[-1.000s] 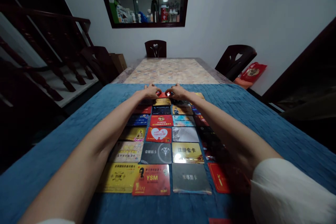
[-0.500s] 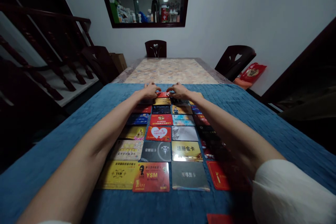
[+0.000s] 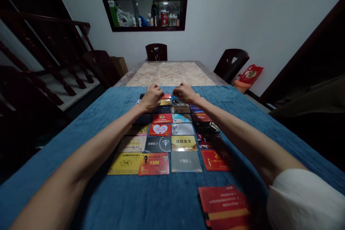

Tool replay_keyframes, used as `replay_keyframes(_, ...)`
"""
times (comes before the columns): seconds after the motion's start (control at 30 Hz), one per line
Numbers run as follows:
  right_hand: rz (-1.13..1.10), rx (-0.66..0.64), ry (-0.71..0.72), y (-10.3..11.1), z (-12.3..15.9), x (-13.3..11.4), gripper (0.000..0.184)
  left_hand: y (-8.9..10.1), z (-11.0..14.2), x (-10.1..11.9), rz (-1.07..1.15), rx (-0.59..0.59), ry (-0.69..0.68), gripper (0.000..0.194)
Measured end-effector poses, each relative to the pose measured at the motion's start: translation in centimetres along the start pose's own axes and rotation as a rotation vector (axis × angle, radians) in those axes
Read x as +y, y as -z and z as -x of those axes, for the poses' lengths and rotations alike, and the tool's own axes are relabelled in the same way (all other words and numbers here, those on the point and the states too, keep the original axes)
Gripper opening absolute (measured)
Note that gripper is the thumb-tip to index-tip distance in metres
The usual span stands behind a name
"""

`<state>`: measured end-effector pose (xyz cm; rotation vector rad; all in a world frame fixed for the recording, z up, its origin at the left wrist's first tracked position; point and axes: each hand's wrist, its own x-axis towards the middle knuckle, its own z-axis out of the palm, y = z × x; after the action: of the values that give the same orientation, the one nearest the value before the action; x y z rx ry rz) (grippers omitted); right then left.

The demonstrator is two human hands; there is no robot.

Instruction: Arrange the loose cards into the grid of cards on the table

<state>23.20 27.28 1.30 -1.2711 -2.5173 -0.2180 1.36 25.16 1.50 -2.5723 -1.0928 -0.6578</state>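
Several plastic cards lie in a grid on a blue cloth [image 3: 81,129], among them a red heart card [image 3: 160,129], a gold card [image 3: 184,143] and a red YSM card [image 3: 153,164]. Both my arms reach to the far end of the grid. My left hand [image 3: 152,96] is curled, knuckles up, over the far cards. My right hand [image 3: 184,93] is curled the same way a little to the right. A red card [image 3: 166,96] shows between the two hands. What the fingertips hold is hidden.
A stack of red cards [image 3: 223,205] lies near me at the lower right. Beyond the cloth is a patterned tabletop [image 3: 171,73] with dark chairs [image 3: 156,52] around it. A staircase railing [image 3: 54,61] is on the left, a glass cabinet [image 3: 145,0] on the wall.
The view has pulled back and tilted down, so the red card stack has come into sight. Both hands have drawn slightly apart and lifted at the far row.
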Motion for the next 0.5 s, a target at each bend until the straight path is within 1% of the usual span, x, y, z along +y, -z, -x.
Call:
replay_keyframes(0.13, -0.015, 0.048, 0.048, 0.9, 2.6, -1.2, 0.027, 1.0, 1.6, 3.0, -0.020, 0.027, -0.054, 0.022)
replay_keyframes(0.27, -0.043, 0.110, 0.090, 1.7, 6.0, -2.2, 0.023, 1.6, 3.5, 6.5, -0.013, 0.040, -0.099, 0.020)
replay_keyframes(0.5, -0.117, 0.126, 0.120, 3.4, 12.6, -3.6, 0.025, 2.9, 6.6, 12.7, 0.082, 0.058, -0.173, 0.024)
